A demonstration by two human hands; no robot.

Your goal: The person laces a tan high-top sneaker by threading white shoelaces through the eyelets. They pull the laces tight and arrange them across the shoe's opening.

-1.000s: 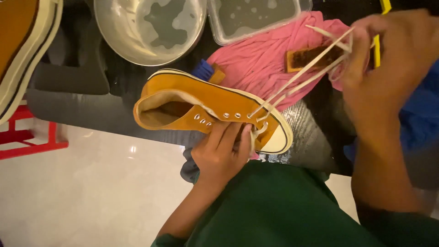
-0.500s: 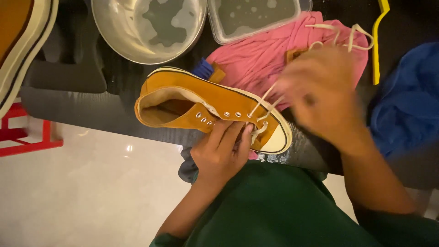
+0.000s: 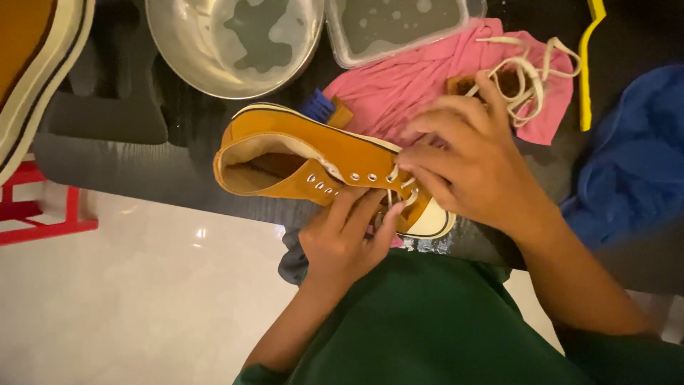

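Orange sneaker point(image 3: 299, 153) lying on its side at the near edge of the dark table point(image 3: 107, 171), opening toward the left, white toe cap toward the right. Left hand point(image 3: 342, 242) under and against the sneaker's side, fingers curled up onto the eyelet row, steadying it. Right hand point(image 3: 470, 164) over the front of the sneaker, fingertips pinched narrow on the white lace point(image 3: 399, 187) at the lower eyelets. Loose lace point(image 3: 531, 71) coiled on a pink cloth point(image 3: 413, 78) just beyond the right hand. Metal bowl point(image 3: 235, 43) with a little water and a clear plastic box point(image 3: 399, 25) farther back. Blue cloth point(image 3: 634, 164) to the right, yellow strip point(image 3: 588, 64) beside it, second orange sneaker point(image 3: 28, 64) at the far left.
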